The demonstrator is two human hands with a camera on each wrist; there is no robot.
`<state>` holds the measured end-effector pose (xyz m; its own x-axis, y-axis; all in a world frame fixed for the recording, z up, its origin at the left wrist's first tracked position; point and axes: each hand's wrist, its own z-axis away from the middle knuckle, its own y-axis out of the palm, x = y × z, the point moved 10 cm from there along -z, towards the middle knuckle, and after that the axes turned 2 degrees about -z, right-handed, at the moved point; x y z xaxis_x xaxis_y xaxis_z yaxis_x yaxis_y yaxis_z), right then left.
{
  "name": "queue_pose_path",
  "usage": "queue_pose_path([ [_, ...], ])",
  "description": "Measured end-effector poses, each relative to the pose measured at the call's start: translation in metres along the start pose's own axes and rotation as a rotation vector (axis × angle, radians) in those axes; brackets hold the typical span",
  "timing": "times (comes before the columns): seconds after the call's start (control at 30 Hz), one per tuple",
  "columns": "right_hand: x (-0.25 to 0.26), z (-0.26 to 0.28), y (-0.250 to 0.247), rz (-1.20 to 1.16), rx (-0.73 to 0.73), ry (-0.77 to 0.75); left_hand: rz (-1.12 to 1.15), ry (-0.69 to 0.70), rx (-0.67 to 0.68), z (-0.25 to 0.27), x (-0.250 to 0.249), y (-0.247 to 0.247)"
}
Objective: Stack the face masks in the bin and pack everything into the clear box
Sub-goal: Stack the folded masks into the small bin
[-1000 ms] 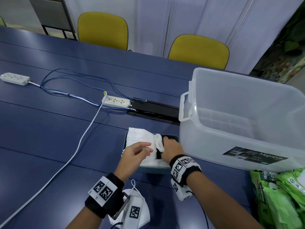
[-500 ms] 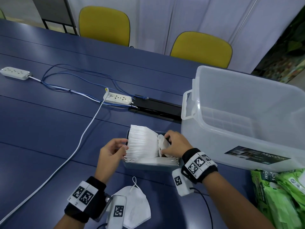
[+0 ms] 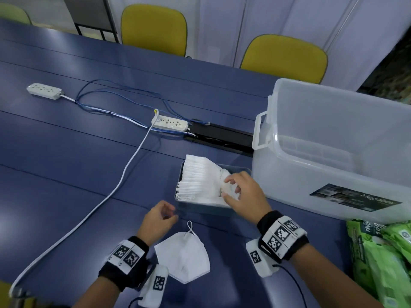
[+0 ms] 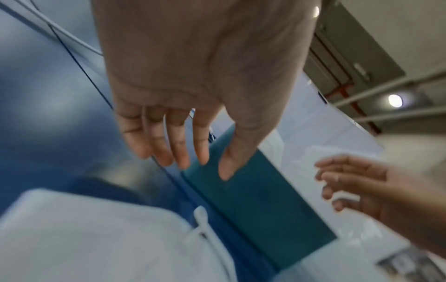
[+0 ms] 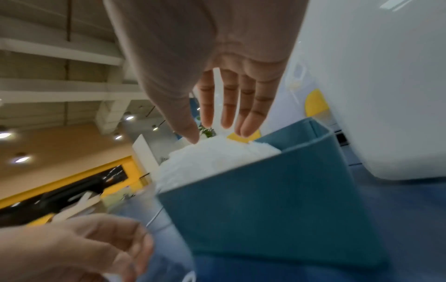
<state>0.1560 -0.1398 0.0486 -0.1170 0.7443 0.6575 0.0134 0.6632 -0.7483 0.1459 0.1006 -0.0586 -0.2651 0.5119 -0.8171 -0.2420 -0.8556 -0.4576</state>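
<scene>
**Masks half packed on the blue table**

A long dark-blue table [image 3: 66, 174] filled the room's foreground, with two yellow chairs [image 3: 284, 58] pushed against its far side before pale curtains. Near its front edge stood a small teal bin [image 3: 213, 208], packed with a row of white face masks [image 3: 200, 178] set on edge. Just to the right of the bin sat the clear box [image 3: 333, 152], lidless, with a white handle at its near end and a dark label on its side.

The right hand [image 3: 244, 196] lay over the right end of the masks in the bin, fingers spread and nearly straight, the thumb tip touching the white stack in the right wrist view; it gripped nothing. The left hand [image 3: 159, 221] hung just short of the bin's near left corner, fingers loosely curled and holding nothing, clear of the table in the left wrist view.

One loose mask [image 3: 184, 256] lay flat on the table between the two wrists, its ear loop pointing towards the bin. Green packets [image 3: 382, 258] were heaped at the right edge, below the clear box. Two white power strips [image 3: 170, 123] and blue cables trailed across the far half of the table.
</scene>
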Motion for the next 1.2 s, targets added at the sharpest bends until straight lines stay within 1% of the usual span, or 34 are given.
queue_pose_path([
  [0.03,0.008,0.011,0.006,-0.001,0.019,-0.057,-0.111,-0.029,0.090,0.004,0.012,0.012],
  [0.1,0.018,0.034,0.028,0.000,0.104,-0.128,-0.393,-0.035,0.242,0.015,0.030,0.032],
  [0.13,0.021,0.044,0.042,0.005,0.157,-0.146,-0.517,-0.024,0.267,0.020,0.036,0.037],
  [0.2,0.023,0.064,0.072,0.041,0.282,-0.165,-0.654,0.010,0.245,0.029,0.041,0.043],
  [0.3,0.022,0.099,0.121,0.146,0.556,-0.162,-0.747,0.031,0.214,0.044,0.046,0.052],
  [0.37,0.019,0.122,0.147,0.249,0.725,-0.179,-0.700,-0.005,0.170,0.049,0.049,0.050],
  [0.4,0.018,0.131,0.155,0.291,0.776,-0.187,-0.659,-0.034,0.157,0.051,0.052,0.048],
  [0.47,0.016,0.139,0.163,0.344,0.798,-0.194,-0.609,-0.078,0.174,0.051,0.052,0.046],
  [0.57,0.012,0.139,0.162,0.314,0.743,-0.168,-0.560,-0.057,0.243,0.050,0.042,0.045],
  [0.63,0.012,0.134,0.154,0.177,0.663,-0.134,-0.484,-0.033,0.250,0.052,0.029,0.038],
  [0.7,0.012,0.123,0.133,-0.066,0.500,-0.046,-0.281,0.000,0.214,0.054,0.012,0.025],
  [0.8,0.007,0.105,0.085,-0.549,0.171,0.168,0.119,0.075,0.162,0.064,-0.025,0.005],
  [0.83,0.005,0.101,0.075,-0.711,0.111,0.245,0.200,0.100,0.156,0.068,-0.037,0.001],
  [0.9,0.005,0.093,0.066,-0.935,0.105,0.340,0.290,0.152,0.151,0.069,-0.057,-0.001],
  [0.93,0.009,0.088,0.061,-0.978,0.131,0.345,0.318,0.176,0.150,0.068,-0.066,0.000],
  [0.97,0.012,0.081,0.056,-0.960,0.156,0.324,0.326,0.200,0.148,0.066,-0.074,0.003],
  [1.0,0.013,0.075,0.048,-0.891,0.156,0.292,0.303,0.228,0.140,0.061,-0.080,0.005],
  [1.03,0.009,0.068,0.039,-0.804,0.125,0.267,0.249,0.259,0.127,0.057,-0.086,0.007],
  [1.1,-0.003,0.056,0.020,-0.692,0.016,0.258,0.073,0.332,0.086,0.048,-0.095,0.011],
  [1.13,-0.011,0.050,0.010,-0.673,-0.044,0.267,-0.051,0.383,0.062,0.045,-0.099,0.013],
  [1.2,-0.023,0.040,-0.006,-0.668,-0.144,0.290,-0.297,0.493,0.057,0.042,-0.104,0.024],
])
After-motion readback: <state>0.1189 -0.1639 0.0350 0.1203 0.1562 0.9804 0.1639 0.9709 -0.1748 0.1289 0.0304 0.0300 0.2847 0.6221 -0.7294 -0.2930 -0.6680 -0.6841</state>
